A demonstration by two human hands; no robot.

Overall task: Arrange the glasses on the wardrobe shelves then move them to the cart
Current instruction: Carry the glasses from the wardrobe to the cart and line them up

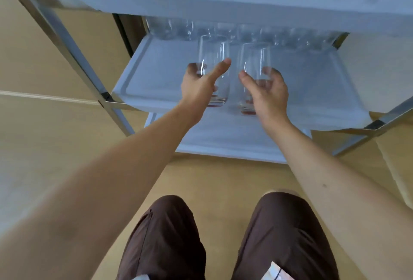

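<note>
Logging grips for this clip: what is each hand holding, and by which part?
The left hand grips one clear glass around its lower body; the right hand grips another glass likewise.

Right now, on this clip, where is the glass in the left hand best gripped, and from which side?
Around its lower body, from the front, the open side of the cart's middle shelf. The glass is tall, upright and smooth, and the left hand wraps it there, thumb on one side, fingers on the other. A row of glasses behind and the shelf overhead appear to block other approaches.
</note>
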